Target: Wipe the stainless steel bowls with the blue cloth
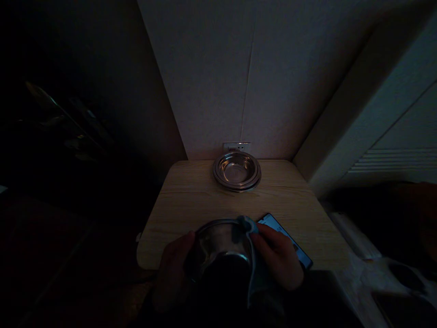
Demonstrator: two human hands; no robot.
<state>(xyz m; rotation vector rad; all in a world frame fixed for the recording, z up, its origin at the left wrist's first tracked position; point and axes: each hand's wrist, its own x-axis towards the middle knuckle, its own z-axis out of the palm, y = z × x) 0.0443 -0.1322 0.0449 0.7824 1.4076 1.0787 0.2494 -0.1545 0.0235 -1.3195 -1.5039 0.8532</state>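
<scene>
A shiny metal bowl (220, 241) is tilted on its side above the near edge of the small wooden table (191, 200). My left hand (174, 264) grips the bowl at its left side, fingers closed on the rim. At the right, my right hand (278, 255) pinches a blue-green cloth (261, 269) folded over the bowl's rim, and the cloth hangs down below. Dim light hides the lower part of the bowl and both wrists.
Several nested metal dishes (237, 171) stand at the table's back edge, before a wall socket (236, 146). A phone with a lit screen (287, 239) lies beside my right hand. Walls rise behind and to the right; the left side is very dark.
</scene>
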